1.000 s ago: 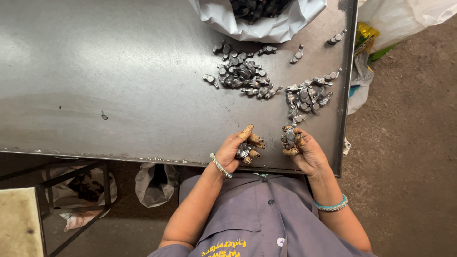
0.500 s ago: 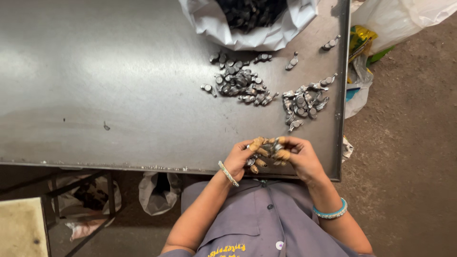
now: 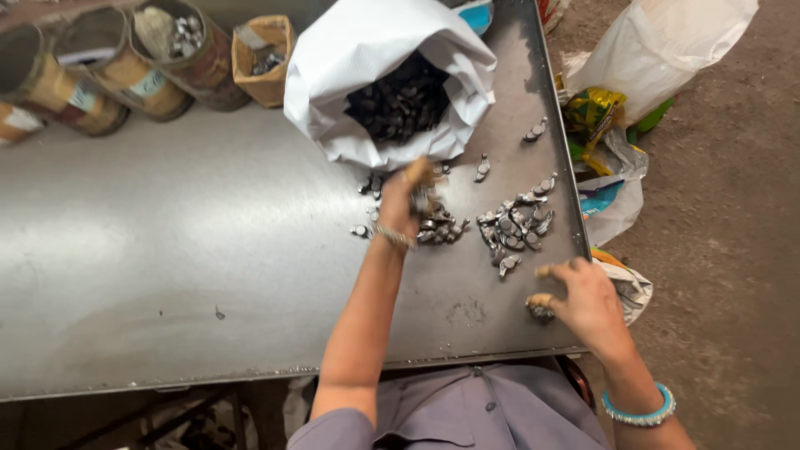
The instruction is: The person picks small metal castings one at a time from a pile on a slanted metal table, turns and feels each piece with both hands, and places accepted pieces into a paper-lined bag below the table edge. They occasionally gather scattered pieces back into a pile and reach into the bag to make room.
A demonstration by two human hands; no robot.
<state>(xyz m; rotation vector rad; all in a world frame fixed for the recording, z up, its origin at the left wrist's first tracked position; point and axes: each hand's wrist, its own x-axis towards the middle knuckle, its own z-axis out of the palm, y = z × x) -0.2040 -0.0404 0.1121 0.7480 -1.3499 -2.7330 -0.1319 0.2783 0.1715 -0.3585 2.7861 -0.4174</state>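
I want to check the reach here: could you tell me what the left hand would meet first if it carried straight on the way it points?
Probably the white sack of dark metal pieces: the left hand points at its open mouth, just ahead.

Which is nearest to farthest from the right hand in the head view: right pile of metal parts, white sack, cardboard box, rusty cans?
From the right hand:
1. Right pile of metal parts, just ahead of it on the table.
2. White sack, farther back, centre.
3. Cardboard box, back, left of the sack.
4. Rusty cans, far back-left corner.

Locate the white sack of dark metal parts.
Head view: white sack lies open at the table's far edge, right of centre, beyond the left hand.
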